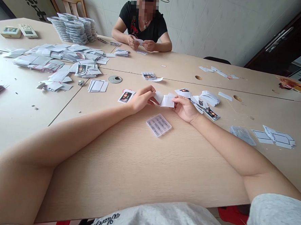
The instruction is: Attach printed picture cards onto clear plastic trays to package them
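Note:
My left hand [142,99] pinches a small white paper card [158,97] at its left part. Close beside it, my right hand [185,108] grips another white paper card [168,101] between thumb and fingers; the two pieces touch or overlap, I cannot tell which. Just below them on the table lies a clear plastic case [159,125] with several compartments holding small dark items. A printed card with a dark picture [126,96] rests by my left wrist. Around my right hand are more printed cards [211,113] and a stack of folded white papers [210,98].
Across the table [137,166] a person [142,27] holds a white paper. Piled papers [59,54] and stacked clear cases [75,30] stand at the left back. Another plastic box [242,135] and bordered cards [278,138] lie at the right. A metal disc [115,79] sits beyond my left hand.

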Available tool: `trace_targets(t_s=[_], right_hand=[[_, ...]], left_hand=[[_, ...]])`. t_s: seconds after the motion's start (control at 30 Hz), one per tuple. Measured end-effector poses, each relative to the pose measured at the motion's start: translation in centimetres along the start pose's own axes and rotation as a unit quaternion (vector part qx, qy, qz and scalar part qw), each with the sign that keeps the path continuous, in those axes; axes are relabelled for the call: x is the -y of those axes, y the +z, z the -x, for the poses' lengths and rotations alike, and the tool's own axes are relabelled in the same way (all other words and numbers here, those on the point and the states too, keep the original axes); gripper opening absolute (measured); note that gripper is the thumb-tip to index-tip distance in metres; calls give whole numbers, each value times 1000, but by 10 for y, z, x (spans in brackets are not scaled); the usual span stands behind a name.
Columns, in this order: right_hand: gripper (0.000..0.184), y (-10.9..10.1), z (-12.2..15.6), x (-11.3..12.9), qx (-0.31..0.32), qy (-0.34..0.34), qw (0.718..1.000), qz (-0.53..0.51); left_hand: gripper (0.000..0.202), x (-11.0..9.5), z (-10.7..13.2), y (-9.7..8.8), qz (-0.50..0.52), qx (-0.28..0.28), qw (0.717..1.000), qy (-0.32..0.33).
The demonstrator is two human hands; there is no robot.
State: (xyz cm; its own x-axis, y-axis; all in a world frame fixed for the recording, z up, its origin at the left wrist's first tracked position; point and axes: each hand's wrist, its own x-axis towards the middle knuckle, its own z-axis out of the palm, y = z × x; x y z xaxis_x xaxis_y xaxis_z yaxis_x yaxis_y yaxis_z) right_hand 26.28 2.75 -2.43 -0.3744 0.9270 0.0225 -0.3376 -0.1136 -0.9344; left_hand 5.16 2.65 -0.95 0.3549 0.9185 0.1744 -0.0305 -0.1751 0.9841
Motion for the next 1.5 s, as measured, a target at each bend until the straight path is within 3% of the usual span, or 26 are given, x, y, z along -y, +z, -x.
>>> trace_targets(t_s=[0.37,0.63,1.5], right_hand=[[18,0,0,0,-1,11,1000,-1],[17,0,1,0,-5,16,1000,-20],[14,0,0,1,-1,19,1000,-16]], left_hand=[[8,-7,1,0,17,-21,1000,-2],[10,-4,-2,-1,93,-50,994,-12],[14,2,-11,-8,179,-78,979,-64]])
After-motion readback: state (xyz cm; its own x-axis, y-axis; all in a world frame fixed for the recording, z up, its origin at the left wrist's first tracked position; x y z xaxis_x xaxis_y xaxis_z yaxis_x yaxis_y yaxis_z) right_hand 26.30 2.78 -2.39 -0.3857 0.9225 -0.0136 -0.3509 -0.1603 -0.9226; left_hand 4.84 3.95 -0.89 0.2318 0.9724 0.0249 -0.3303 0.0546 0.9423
